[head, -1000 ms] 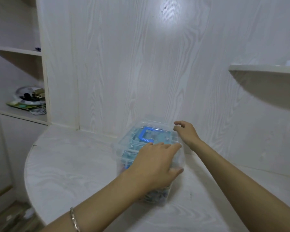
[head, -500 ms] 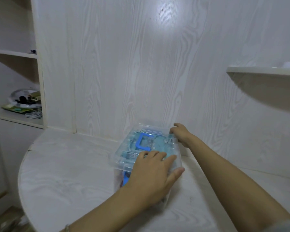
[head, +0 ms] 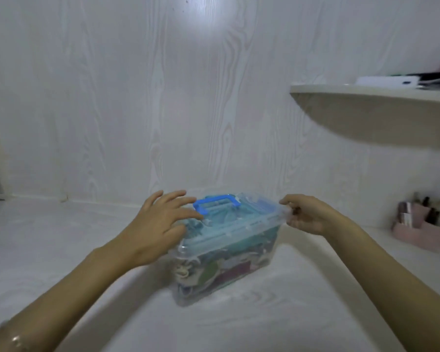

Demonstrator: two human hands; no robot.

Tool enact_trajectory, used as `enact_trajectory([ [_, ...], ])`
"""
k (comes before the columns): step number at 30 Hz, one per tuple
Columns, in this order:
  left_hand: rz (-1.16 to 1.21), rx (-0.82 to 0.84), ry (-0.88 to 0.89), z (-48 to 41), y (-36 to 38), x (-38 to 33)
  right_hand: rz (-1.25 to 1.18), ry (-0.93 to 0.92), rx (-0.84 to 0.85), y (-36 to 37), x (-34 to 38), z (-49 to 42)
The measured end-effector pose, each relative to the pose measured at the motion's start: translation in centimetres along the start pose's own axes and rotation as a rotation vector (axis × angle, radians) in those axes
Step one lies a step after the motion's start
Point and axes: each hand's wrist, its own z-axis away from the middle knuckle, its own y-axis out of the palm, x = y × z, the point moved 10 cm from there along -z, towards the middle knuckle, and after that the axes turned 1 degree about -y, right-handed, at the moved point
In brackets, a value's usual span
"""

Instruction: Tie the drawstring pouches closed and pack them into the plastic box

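The plastic box (head: 226, 252) has been turned on the counter (head: 61, 250) from end-on to broadside, and both hands have shifted to its ends. The left-hand grip (head: 160, 224) is wide: its straight, spread fingers rest on the lid (head: 239, 229), just left of the blue handle (head: 216, 199). The right-hand grip (head: 308, 214) is narrow, its curled fingers pinching the lid's opposite end. Between the grips the box stands closed, and drawstring pouches (head: 208, 270) show through its clear wall. A pink organiser (head: 422, 229) sits well right of the right-hand grip.

The plastic box (head: 226, 257) has turned broadside; the left hand (head: 158, 224) and right hand (head: 308, 214) now sit at its ends
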Motion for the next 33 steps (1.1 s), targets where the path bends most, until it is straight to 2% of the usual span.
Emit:
enact_trajectory([
  [4, 0.211, -0.01, -0.217, -0.5, 0.0, 3.6, -0.199, 0.067, 0.036, -2.8, -2.4, 5.3],
  [8, 0.517, -0.114, -0.529, -0.3, 0.4, 6.4, -0.349, 0.156, 0.151, -2.3, -4.5, 10.2],
  [11, 0.788, -0.135, -0.803, 1.0, 3.0, 8.4, -0.335, 0.127, 0.152, -2.4, -4.9, 11.8],
  [13, 0.915, -0.148, -0.873, 1.6, 4.0, 8.5, -0.294, 0.109, 0.131, -2.7, -4.8, 12.3],
  [17, 0.81, -0.321, -0.852, 1.8, 1.9, 8.5, 0.005, -0.037, 0.065, -3.6, -3.1, 12.5],
  [20, 0.673, -0.328, -0.765, 1.3, 0.9, 7.3, 0.206, -0.147, 0.021, -3.5, -1.8, 12.6],
  [26, 0.421, -0.291, -0.703, 1.5, 0.1, 5.8, 0.269, -0.162, 0.019, -3.0, -1.2, 11.7],
  [33, 0.363, -0.327, -0.688, 1.7, -0.3, 5.2, 0.347, -0.213, -0.009, -2.9, -1.0, 10.7],
])
